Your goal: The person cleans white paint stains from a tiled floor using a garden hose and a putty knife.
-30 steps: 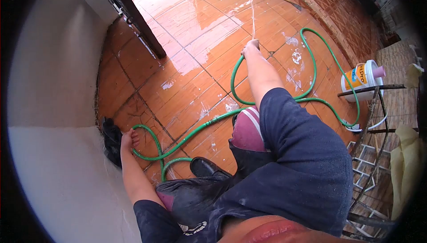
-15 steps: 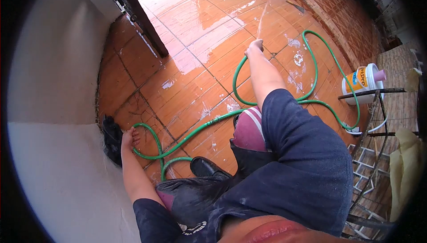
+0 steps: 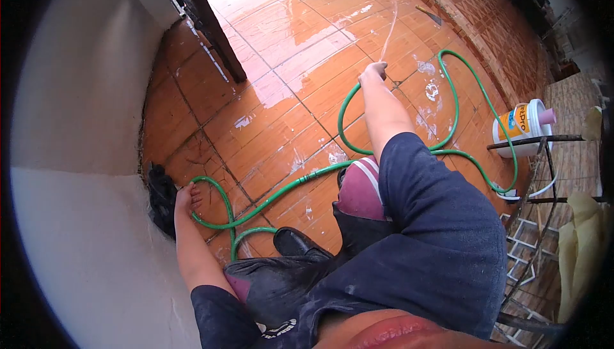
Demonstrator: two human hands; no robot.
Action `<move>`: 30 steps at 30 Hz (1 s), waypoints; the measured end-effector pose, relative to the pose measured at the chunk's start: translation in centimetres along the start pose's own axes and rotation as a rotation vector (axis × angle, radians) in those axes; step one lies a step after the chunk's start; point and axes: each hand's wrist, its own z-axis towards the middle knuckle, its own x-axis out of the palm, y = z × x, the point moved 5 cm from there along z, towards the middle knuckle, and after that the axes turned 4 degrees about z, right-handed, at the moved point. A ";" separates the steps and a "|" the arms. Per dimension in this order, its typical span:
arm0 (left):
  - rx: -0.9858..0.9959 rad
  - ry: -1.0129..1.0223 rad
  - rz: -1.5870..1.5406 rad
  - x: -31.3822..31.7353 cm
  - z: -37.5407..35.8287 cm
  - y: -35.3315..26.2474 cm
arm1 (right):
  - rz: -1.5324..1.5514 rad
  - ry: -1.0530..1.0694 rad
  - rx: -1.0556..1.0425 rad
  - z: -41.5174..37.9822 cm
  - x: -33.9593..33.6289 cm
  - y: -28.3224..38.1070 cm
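My right hand is stretched forward, closed around the end of a green hose. A thin stream of water leaves it and lands on the wet orange tile floor. Low at the left, by the wall, my left hand has its fingers curled where a loop of the same hose meets it; part of that loop is hidden by the hand. Right behind this hand, against the wall, sits a crumpled black bundle. The hose runs in loops across the floor, passing near my shoe.
A dark post rises at the upper left beside the white wall. To the right stand a white bucket and a dark metal frame. A scraper-like tool lies near the raised step at the back.
The view has shifted slightly, moving the floor and my right hand a little right in the picture. The water stream bends more now. Both hands keep their hold.
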 end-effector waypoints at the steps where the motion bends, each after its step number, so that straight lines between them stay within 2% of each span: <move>1: -0.004 -0.002 -0.011 0.0 0.2 0.1 | 0.000 0.001 -0.002 -0.2 0.1 0.0; 4: 0.001 0.014 -0.010 0.1 -0.1 -0.3 | 0.003 0.054 0.063 0.7 1.0 -1.0; 6: 0.011 0.010 0.002 0.2 -0.3 -0.5 | -0.143 0.218 0.109 0.6 2.0 -1.5; 11: 0.033 0.005 0.000 -0.6 1.0 0.5 | -0.092 0.228 0.119 -0.6 2.5 -2.2; 13: 0.022 0.069 -0.056 -1.2 2.2 1.3 | -0.093 0.230 0.108 -0.8 2.5 -2.3; 18: 0.013 0.024 -0.048 -0.6 0.1 0.3 | -0.081 0.104 -0.033 0.7 2.8 -2.3; 23: 0.026 -0.006 -0.029 -0.7 0.4 0.3 | -0.059 0.130 -0.046 0.3 3.3 -2.2; 26: 0.019 0.058 -0.079 -0.7 0.8 0.6 | -0.067 0.150 -0.066 -0.7 3.2 -2.0; 30: 0.027 0.003 -0.013 -0.8 0.6 0.6 | -0.146 0.135 -0.124 -1.5 3.3 -1.9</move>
